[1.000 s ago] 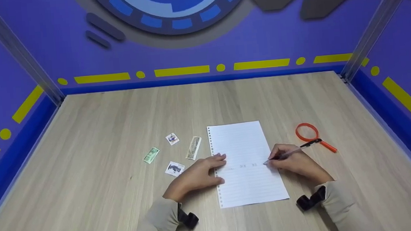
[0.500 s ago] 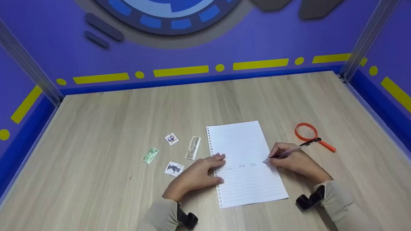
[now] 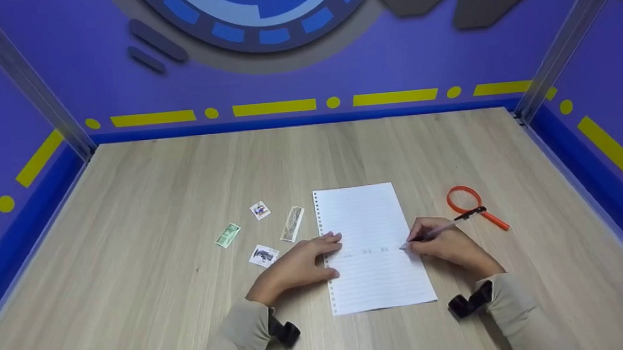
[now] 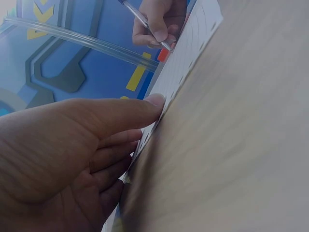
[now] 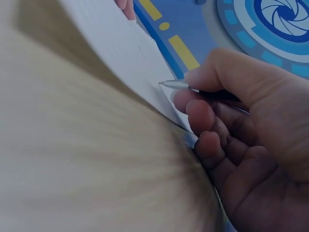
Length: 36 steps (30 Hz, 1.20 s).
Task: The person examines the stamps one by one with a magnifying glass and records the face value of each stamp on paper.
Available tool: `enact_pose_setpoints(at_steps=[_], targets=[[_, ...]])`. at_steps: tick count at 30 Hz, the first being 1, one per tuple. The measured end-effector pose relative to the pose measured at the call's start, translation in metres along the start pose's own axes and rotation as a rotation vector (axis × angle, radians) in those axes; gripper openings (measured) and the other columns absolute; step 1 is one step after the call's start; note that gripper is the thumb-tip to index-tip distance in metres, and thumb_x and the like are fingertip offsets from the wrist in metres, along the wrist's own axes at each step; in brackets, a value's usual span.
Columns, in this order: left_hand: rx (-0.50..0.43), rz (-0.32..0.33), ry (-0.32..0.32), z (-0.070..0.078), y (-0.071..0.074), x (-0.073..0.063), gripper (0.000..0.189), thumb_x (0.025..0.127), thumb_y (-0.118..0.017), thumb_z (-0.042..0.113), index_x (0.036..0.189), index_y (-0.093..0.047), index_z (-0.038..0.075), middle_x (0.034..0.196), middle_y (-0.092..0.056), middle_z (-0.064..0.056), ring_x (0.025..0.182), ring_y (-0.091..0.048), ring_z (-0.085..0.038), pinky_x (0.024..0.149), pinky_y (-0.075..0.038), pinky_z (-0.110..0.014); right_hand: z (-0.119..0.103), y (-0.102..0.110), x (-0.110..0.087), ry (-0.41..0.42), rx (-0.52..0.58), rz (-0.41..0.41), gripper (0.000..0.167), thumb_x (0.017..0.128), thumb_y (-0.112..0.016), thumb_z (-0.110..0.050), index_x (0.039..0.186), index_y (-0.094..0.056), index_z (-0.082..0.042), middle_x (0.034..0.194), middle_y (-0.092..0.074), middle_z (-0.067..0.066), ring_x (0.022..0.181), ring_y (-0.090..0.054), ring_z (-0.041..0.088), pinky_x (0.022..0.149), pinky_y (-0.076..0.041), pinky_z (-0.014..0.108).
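Note:
A lined sheet of paper [image 3: 367,215] with punched holes down its left side lies on the wooden table. My right hand [image 3: 442,242] pinches a pen [image 3: 449,226] with a black cap end, its tip at the paper's right part. In the right wrist view the pen's silver tip [image 5: 174,84] meets the sheet. Faint writing runs in a row across the paper's middle. My left hand [image 3: 302,265] rests on the holed edge, thumb and fingers spread apart. Up close in the left wrist view, the left thumb [image 4: 155,100] presses the sheet's edge.
Left of the paper lie small stamp-like slips: a green one [image 3: 228,235], a small square one [image 3: 260,210], a long brownish one [image 3: 292,224] and a black-printed one [image 3: 264,255] by the left wrist. An orange magnifying glass [image 3: 495,220] lies behind the right hand.
The pen's tip and the right hand shift only slightly at the same spot on the paper. The left hand stays in place, and the slips and magnifying glass have not moved.

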<state>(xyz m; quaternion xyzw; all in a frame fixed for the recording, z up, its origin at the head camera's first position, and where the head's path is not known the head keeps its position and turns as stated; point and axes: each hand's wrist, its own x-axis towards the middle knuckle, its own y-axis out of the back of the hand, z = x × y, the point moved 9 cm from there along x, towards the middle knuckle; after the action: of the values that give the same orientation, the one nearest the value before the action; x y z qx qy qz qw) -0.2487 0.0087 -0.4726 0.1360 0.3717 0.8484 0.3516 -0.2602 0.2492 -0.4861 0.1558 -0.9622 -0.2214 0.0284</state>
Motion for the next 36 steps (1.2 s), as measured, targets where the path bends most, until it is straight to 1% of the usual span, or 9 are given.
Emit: enact_pose_setpoints(at_steps=[6, 9, 10, 11, 15, 19, 23, 32, 36], targets=[[-0.008, -0.002, 0.001, -0.0003, 0.0002, 0.0002, 0.059, 0.084, -0.070, 0.016, 0.137, -0.051, 0.000, 0.149, -0.043, -0.005, 0.143, -0.034, -0.022, 0.119, -0.028, -0.037, 0.0015, 0.0015, 0.0003, -0.021, -0.009, 0.019, 0.011, 0.081, -0.074, -0.009, 0.088, -0.067, -0.007, 0.087, -0.062, 0.005, 0.075, -0.054, 0.010, 0.061, -0.045, 0.018], [-0.009, -0.002, 0.002, -0.0005, 0.0001, 0.0003, 0.058, 0.084, -0.070, 0.016, 0.137, -0.051, 0.000, 0.149, -0.043, -0.006, 0.143, -0.034, -0.023, 0.119, -0.028, -0.037, 0.0022, 0.0022, 0.0014, -0.018, 0.005, 0.030, 0.010, 0.080, -0.073, -0.006, 0.086, -0.066, -0.009, 0.085, -0.062, 0.003, 0.074, -0.054, 0.010, 0.060, -0.045, 0.017], [-0.010, -0.001, 0.003, -0.0005, 0.0001, 0.0003, 0.058, 0.084, -0.070, 0.016, 0.136, -0.052, 0.000, 0.149, -0.044, -0.006, 0.143, -0.034, -0.023, 0.119, -0.028, -0.038, -0.0014, 0.0021, 0.0005, -0.020, 0.009, 0.032, 0.010, 0.080, -0.072, -0.004, 0.085, -0.066, -0.010, 0.084, -0.062, 0.003, 0.073, -0.054, 0.009, 0.060, -0.044, 0.017], [-0.013, -0.001, 0.003, -0.0005, 0.0001, 0.0002, 0.058, 0.084, -0.070, 0.016, 0.136, -0.052, 0.000, 0.149, -0.044, -0.006, 0.143, -0.034, -0.023, 0.119, -0.028, -0.038, -0.0049, 0.0019, -0.0004, -0.022, 0.013, 0.034, 0.010, 0.080, -0.071, -0.003, 0.084, -0.065, -0.009, 0.083, -0.061, 0.002, 0.072, -0.053, 0.009, 0.059, -0.044, 0.017], [-0.016, -0.001, 0.006, -0.0004, -0.0002, 0.0005, 0.057, 0.084, -0.071, 0.016, 0.136, -0.053, 0.000, 0.149, -0.044, -0.006, 0.143, -0.034, -0.023, 0.118, -0.028, -0.038, -0.0057, 0.0024, -0.0008, -0.034, 0.029, 0.041, 0.010, 0.081, -0.068, 0.001, 0.083, -0.064, -0.009, 0.081, -0.060, -0.001, 0.069, -0.053, 0.008, 0.057, -0.044, 0.017], [-0.011, -0.005, 0.016, -0.0009, -0.0008, 0.0008, 0.058, 0.084, -0.071, 0.016, 0.136, -0.052, 0.001, 0.150, -0.043, -0.005, 0.143, -0.034, -0.022, 0.119, -0.028, -0.038, 0.0022, 0.0058, -0.0001, -0.030, 0.030, 0.046, 0.009, 0.081, -0.072, -0.005, 0.086, -0.065, -0.007, 0.079, -0.060, -0.001, 0.067, -0.054, 0.008, 0.055, -0.044, 0.018], [-0.016, -0.006, 0.024, -0.0016, -0.0007, 0.0007, 0.058, 0.084, -0.071, 0.017, 0.137, -0.051, 0.001, 0.150, -0.043, -0.004, 0.143, -0.033, -0.022, 0.119, -0.027, -0.037, 0.0032, 0.0080, -0.0012, -0.025, 0.016, 0.044, 0.016, 0.079, -0.077, -0.014, 0.088, -0.065, -0.006, 0.078, -0.059, 0.000, 0.064, -0.054, 0.008, 0.054, -0.044, 0.018], [-0.002, -0.007, 0.018, -0.0014, -0.0006, 0.0010, 0.059, 0.084, -0.070, 0.017, 0.138, -0.051, 0.002, 0.150, -0.042, -0.005, 0.143, -0.033, -0.022, 0.119, -0.027, -0.037, 0.0024, 0.0062, -0.0014, -0.037, -0.006, 0.031, 0.013, 0.080, -0.076, -0.011, 0.088, -0.067, -0.007, 0.084, -0.063, 0.001, 0.072, -0.054, 0.009, 0.059, -0.044, 0.018], [-0.002, -0.008, 0.016, -0.0014, -0.0011, 0.0009, 0.059, 0.084, -0.070, 0.018, 0.138, -0.051, 0.002, 0.150, -0.042, -0.005, 0.143, -0.033, -0.022, 0.119, -0.027, -0.037, 0.0008, 0.0056, -0.0016, -0.035, -0.009, 0.019, 0.011, 0.080, -0.074, -0.008, 0.087, -0.066, -0.007, 0.084, -0.063, 0.002, 0.072, -0.054, 0.008, 0.060, -0.045, 0.018]])
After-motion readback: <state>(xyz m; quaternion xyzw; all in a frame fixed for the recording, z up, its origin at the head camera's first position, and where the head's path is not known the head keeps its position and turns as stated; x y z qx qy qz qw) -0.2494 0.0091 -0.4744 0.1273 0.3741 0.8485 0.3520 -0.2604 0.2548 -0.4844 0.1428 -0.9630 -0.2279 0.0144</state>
